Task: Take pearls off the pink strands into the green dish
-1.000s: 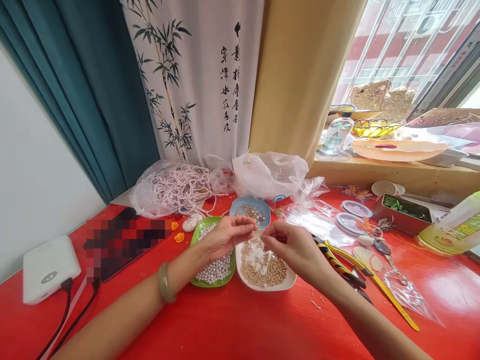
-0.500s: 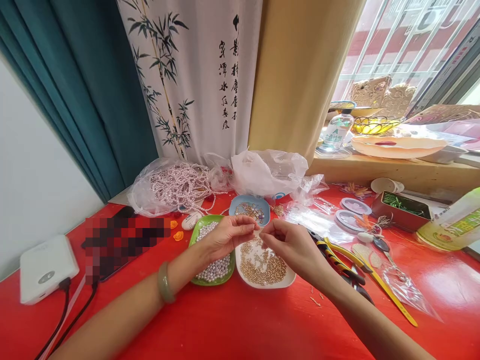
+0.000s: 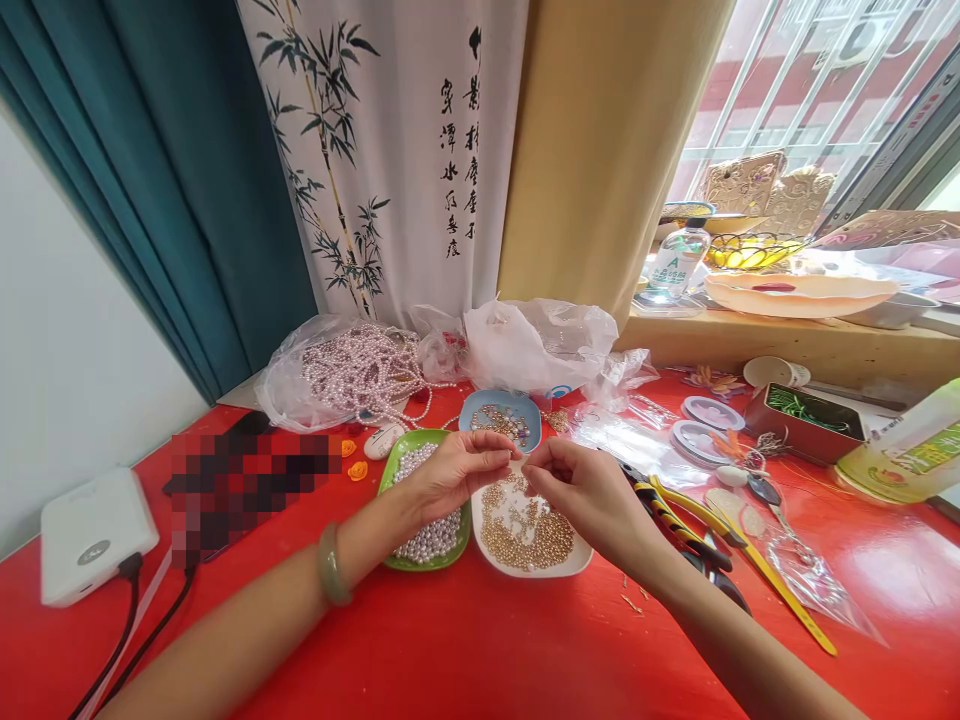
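My left hand [image 3: 459,474], with a jade bangle [image 3: 332,566] on the wrist, is closed in a pinch above the green dish [image 3: 427,564] of pale pearl beads. Close to its right, my right hand [image 3: 576,487] pinches too, over the white dish [image 3: 532,570] of gold beads. The fingertips of both hands nearly meet. Whatever lies between them is too small to make out. Behind the hands is a blue dish [image 3: 534,425] with mixed small beads.
Pliers [image 3: 675,515] and yellow tweezers [image 3: 787,590] lie at right, near spools [image 3: 697,440] and a red box [image 3: 806,425]. Bagged pearl strands [image 3: 360,370] and white plastic bags [image 3: 536,345] line the back. A white device [image 3: 97,535] with cables sits at left.
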`<state>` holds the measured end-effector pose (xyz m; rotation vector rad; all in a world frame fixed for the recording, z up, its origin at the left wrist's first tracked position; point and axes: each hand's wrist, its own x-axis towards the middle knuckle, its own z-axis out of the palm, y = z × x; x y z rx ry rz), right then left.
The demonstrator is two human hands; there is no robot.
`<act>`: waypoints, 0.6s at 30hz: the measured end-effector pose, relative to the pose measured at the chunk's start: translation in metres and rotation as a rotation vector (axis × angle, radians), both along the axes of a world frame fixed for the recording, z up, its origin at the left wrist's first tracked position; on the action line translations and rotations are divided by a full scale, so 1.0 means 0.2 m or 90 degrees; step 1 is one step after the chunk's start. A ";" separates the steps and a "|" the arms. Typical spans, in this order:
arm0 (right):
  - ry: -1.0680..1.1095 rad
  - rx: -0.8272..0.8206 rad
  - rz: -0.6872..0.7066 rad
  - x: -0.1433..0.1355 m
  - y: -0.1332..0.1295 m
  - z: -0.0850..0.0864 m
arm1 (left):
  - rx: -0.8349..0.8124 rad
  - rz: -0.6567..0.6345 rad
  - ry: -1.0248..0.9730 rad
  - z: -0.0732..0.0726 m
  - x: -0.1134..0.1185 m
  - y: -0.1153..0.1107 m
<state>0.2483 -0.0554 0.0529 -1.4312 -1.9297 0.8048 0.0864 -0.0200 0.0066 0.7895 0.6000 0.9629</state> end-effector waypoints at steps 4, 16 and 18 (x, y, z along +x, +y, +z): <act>0.006 0.009 0.007 -0.01 0.00 0.01 | -0.001 0.002 0.001 0.00 0.01 0.00; 0.024 -0.014 0.015 -0.01 0.00 0.00 | -0.024 0.009 -0.023 0.05 0.01 -0.03; 0.024 -0.015 0.010 -0.01 0.01 -0.01 | -0.031 0.015 -0.027 0.05 0.01 -0.03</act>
